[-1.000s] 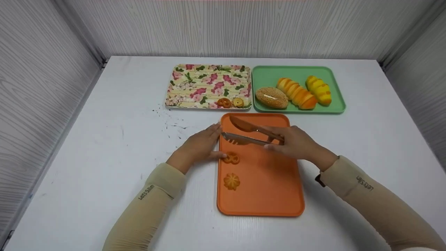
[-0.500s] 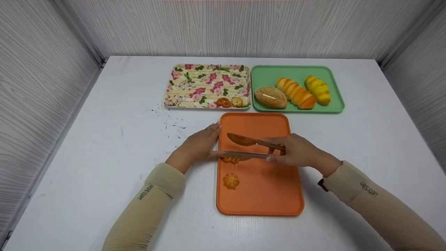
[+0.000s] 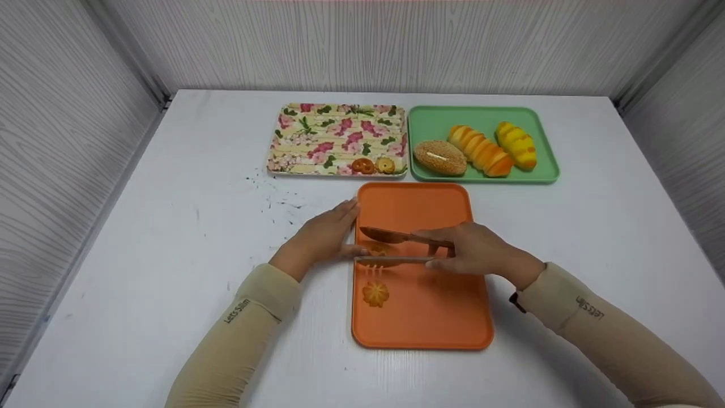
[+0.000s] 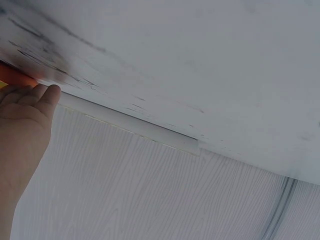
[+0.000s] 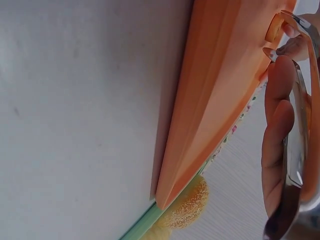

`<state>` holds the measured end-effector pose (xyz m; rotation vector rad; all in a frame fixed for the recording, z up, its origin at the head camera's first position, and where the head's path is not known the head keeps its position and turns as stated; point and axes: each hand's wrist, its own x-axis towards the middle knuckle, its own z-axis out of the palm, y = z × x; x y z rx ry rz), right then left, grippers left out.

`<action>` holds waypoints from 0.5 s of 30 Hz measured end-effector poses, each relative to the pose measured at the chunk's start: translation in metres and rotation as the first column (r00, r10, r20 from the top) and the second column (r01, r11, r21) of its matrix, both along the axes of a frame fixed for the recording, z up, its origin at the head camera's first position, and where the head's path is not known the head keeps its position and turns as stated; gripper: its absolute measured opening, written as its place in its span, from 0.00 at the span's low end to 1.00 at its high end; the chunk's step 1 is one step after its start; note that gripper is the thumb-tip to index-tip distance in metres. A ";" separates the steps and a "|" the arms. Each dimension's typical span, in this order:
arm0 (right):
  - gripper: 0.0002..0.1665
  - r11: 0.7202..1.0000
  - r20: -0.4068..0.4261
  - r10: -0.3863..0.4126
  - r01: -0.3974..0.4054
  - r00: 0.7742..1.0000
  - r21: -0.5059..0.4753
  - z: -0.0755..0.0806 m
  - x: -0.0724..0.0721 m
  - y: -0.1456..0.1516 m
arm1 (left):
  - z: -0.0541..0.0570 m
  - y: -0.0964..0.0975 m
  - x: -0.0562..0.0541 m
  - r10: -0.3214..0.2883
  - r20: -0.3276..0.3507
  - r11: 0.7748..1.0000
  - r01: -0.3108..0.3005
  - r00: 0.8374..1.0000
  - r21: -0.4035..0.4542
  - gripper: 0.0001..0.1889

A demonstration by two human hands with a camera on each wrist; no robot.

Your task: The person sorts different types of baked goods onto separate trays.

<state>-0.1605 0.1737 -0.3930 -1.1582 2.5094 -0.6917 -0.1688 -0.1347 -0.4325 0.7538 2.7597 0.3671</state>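
This looks like a small booth (image 3: 56, 85). Pale walls (image 3: 362, 45) with wavy wood lines stand behind a big white table (image 3: 153, 226) and on both its sides. Dark marks (image 3: 293, 205) dot the table top. I can't tell if it's in a lab or shop.

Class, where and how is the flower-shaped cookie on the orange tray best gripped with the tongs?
The flower-shaped cookie is probably best gripped by its near and far scalloped edges, tongs coming in from the right: it seems to lie flat by the left rim of the orange tray, with bare tray to its right.
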 end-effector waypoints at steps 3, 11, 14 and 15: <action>0.33 1.000 -0.007 0.003 -0.003 1.000 0.011 -0.001 0.000 -0.002 | -0.001 0.000 0.000 0.002 0.002 1.000 -0.002 1.000 0.001 0.50; 0.31 0.999 -0.026 0.013 -0.012 1.000 0.034 0.001 0.000 -0.004 | -0.002 0.000 -0.001 -0.004 -0.020 1.000 0.004 1.000 -0.002 0.49; 0.30 0.999 -0.038 0.013 -0.012 0.999 0.041 0.001 0.000 -0.002 | -0.001 0.000 -0.001 -0.008 -0.026 1.000 0.007 1.000 -0.005 0.48; 0.30 0.999 -0.040 0.014 -0.012 0.999 0.042 0.001 0.000 -0.002 | -0.001 0.000 -0.001 -0.007 -0.025 1.000 0.007 1.000 -0.007 0.48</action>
